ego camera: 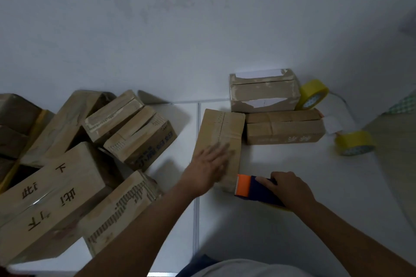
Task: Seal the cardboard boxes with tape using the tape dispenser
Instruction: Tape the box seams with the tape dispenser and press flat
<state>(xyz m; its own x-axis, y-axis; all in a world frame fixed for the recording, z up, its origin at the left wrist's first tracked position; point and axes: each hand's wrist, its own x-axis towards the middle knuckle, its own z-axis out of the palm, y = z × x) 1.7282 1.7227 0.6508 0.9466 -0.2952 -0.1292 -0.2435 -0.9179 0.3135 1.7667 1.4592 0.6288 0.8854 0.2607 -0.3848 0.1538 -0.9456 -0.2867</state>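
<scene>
Both hands are busy: the left hand [208,164] presses flat, fingers spread, on the small cardboard box [219,141] on the floor, while the right hand [289,188] grips the tape dispenser [254,188] beside its near end. It looks light, stiff and liable to slide, so pinning its top suits.
</scene>
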